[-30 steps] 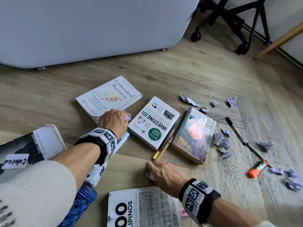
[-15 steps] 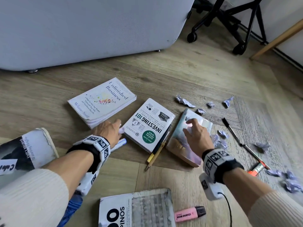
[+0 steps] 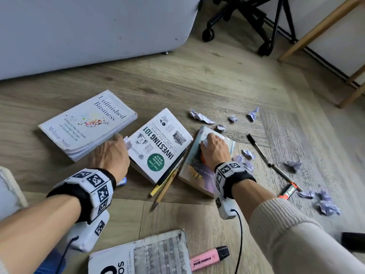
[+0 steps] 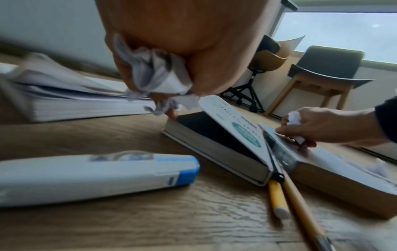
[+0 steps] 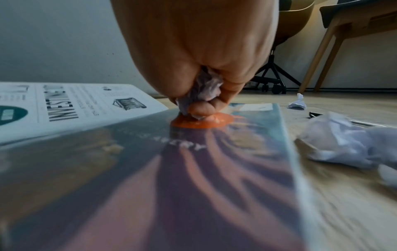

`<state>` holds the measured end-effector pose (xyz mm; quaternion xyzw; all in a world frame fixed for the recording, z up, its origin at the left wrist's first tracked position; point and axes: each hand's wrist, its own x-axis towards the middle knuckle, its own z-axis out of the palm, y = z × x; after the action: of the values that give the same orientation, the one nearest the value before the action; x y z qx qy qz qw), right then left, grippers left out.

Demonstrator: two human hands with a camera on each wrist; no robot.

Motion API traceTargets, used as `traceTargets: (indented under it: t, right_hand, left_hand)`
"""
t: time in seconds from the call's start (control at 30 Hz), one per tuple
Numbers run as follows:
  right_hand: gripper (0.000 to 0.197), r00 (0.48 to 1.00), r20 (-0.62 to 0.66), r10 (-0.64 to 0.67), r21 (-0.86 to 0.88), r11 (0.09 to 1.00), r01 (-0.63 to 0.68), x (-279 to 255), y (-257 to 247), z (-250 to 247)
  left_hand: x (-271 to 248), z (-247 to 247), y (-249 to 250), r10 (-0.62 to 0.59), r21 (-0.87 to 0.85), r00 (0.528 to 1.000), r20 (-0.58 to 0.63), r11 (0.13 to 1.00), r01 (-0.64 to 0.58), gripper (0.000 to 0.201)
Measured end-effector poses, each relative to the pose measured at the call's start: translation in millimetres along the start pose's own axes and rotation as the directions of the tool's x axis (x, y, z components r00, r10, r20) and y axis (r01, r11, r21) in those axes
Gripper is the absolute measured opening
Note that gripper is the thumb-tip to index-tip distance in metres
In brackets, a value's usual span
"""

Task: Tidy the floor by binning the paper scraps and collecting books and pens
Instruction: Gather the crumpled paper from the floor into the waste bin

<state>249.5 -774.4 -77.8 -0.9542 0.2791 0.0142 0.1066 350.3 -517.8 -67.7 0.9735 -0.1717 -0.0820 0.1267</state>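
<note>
Scrap collection was in hand. My left hand (image 3: 112,153) clutched a paper wad (image 4: 154,74) beside the white book (image 3: 160,145); my right hand (image 3: 215,149) gripped another scrap (image 5: 204,91) on the colourful book (image 3: 197,171). Next, both loads needed binning; loose scraps (image 3: 325,202) remained on the floor (image 3: 197,80).

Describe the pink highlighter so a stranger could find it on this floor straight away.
Start at the big grey sofa and come straight down past the three books to the near edge of the floor. There, just right of the black-and-white book, lies the pink highlighter. It is the only pink marker, stubby with a black cap; the orange marker lies further right.
</note>
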Motion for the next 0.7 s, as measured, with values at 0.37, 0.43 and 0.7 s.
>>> traceTargets:
  t: [0.37, 0.43, 0.7]
  right_hand:
    - [0.033, 0.927, -0.236, 0.291, 0.114, 0.956, -0.271, -32.8, 126.1, -11.4]
    - [0.041, 0.958, -0.145, 0.247, 0.086, 0.968, -0.237, -40.6, 127.7, 7.1]
    - [0.028, 0.98, -0.168, 0.104, -0.087, 0.989, -0.12, -77.2, 109.1, 35.6]
  left_hand:
    - [-1.1, -4.0, 34.4, 0.089, 0.027, 0.984, -0.156, 0.996, -0.086, 0.021]
    - [-6.7, -0.3, 49.4, 0.152, -0.036, 0.977, -0.147, 0.987, -0.159, 0.017]
    - [-22.2, 28.6, 85.6, 0.237, -0.001, 0.971, -0.036, 0.972, -0.237, 0.025]
